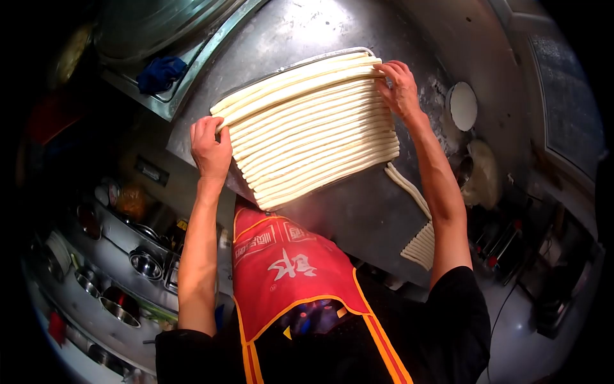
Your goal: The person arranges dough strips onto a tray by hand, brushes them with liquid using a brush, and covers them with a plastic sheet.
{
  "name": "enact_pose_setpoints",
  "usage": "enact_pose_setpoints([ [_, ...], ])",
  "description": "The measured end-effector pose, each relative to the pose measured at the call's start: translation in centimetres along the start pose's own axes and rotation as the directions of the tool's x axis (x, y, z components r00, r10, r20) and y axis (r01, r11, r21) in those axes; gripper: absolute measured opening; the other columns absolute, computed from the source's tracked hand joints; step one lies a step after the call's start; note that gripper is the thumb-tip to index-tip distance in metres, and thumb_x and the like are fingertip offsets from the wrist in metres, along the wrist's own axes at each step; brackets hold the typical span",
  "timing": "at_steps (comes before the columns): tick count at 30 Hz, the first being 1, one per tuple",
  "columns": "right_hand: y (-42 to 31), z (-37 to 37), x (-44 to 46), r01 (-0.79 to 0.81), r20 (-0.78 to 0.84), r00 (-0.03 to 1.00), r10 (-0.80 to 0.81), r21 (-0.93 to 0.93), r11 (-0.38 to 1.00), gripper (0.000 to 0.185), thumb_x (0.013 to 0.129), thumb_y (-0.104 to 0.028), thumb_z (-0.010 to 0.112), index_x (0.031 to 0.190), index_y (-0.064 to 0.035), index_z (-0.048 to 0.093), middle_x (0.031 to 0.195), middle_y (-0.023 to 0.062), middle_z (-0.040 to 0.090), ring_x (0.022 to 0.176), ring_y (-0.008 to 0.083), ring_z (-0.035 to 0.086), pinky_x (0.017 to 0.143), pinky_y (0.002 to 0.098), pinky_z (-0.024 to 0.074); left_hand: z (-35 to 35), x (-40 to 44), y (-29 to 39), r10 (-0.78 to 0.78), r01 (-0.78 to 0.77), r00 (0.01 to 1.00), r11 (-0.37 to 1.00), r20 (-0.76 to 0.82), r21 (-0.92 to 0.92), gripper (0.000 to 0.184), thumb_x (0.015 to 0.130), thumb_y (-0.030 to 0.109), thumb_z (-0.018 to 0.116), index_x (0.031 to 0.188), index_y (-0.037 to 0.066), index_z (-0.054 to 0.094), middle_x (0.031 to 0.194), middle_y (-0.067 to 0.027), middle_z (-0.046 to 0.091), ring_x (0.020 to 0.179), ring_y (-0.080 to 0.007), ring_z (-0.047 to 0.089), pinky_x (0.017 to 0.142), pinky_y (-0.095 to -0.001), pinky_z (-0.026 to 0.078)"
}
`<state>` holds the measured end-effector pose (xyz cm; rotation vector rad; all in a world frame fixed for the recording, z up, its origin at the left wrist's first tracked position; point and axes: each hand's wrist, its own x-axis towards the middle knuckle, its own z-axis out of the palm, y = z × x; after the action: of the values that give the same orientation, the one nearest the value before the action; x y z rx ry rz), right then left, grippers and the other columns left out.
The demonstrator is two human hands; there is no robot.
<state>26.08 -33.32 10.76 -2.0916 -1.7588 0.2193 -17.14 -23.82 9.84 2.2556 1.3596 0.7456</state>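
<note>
A long dough strip [300, 93] stretches between my two hands, above rows of similar strips. My left hand [211, 148] pinches its left end, and my right hand [399, 88] has its fingers closed at the right end. Beneath it, many pale dough strips [320, 144] lie side by side on a tray [332, 55], whose metal rim shows along the far edge. One loose dough strip [408, 185] runs off toward a smaller bunch of dough strips [419, 246], partly hidden by my right forearm.
The tray rests on a metal worktop [358, 224]. A white round bowl [462, 106] stands at the right, near a bag [481, 174]. At upper left are a blue cloth [161, 74] and a large round pot lid [153, 25]. Metal bowls [146, 264] sit on lower-left shelves.
</note>
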Motion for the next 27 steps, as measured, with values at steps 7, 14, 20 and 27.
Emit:
enact_pose_setpoints([
  [7, -2.3, 1.9, 1.7, 0.246, 0.116, 0.964, -0.24, -0.043, 0.968, 0.028, 0.08, -0.017, 0.074, 0.108, -0.0173, 0.071, 0.102, 0.0032, 0.066, 0.105, 0.0248, 0.056, 0.095, 0.0399, 0.0432, 2.5, 1.5, 2.1, 0.198, -0.204, 0.977, 0.976, 0.081, 0.081, 0.024, 0.074, 0.009, 0.074, 0.097, 0.007, 0.067, 0.092, -0.0074, 0.06, 0.091, -0.028, 0.056, 0.081, -0.0398, 0.045],
  [14, -2.1, 1.8, 3.2, 0.266, 0.063, 0.961, -0.268, 0.033, 0.963, 0.019, 0.079, -0.012, 0.074, 0.097, -0.0162, 0.07, 0.093, 0.0019, 0.064, 0.096, 0.0249, 0.058, 0.086, 0.0379, 0.0466, 2.6, 2.5, 1.6, 0.186, -0.185, 0.983, 0.981, -0.012, 0.05, 0.019, 0.075, 0.008, 0.073, 0.092, 0.007, 0.065, 0.089, -0.0075, 0.059, 0.088, -0.029, 0.055, 0.081, -0.04, 0.045],
  [20, -1.7, 3.5, 2.7, 0.139, 0.101, 0.984, -0.143, 0.049, 0.989, 0.025, 0.076, -0.011, 0.075, 0.099, -0.0166, 0.069, 0.096, 0.0032, 0.064, 0.1, 0.0258, 0.058, 0.088, 0.0389, 0.0467, 3.3, 2.3, 1.0, 0.129, -0.129, 0.991, 0.992, -0.023, 0.0, 0.019, 0.076, 0.008, 0.072, 0.094, 0.008, 0.065, 0.089, -0.0072, 0.059, 0.088, -0.0288, 0.055, 0.081, -0.0401, 0.045],
  [27, -8.7, 6.4, 2.9, 0.339, 0.043, 0.934, -0.354, 0.195, 0.92, 0.028, 0.074, -0.018, 0.078, 0.102, -0.0166, 0.07, 0.1, 0.0048, 0.064, 0.102, 0.0279, 0.058, 0.09, 0.0406, 0.0473, 3.3, 3.2, 3.7, 0.203, -0.205, 0.979, 0.977, 0.031, 0.063, 0.018, 0.076, 0.01, 0.073, 0.092, 0.009, 0.064, 0.089, -0.0068, 0.057, 0.088, -0.0283, 0.055, 0.079, -0.0406, 0.045],
])
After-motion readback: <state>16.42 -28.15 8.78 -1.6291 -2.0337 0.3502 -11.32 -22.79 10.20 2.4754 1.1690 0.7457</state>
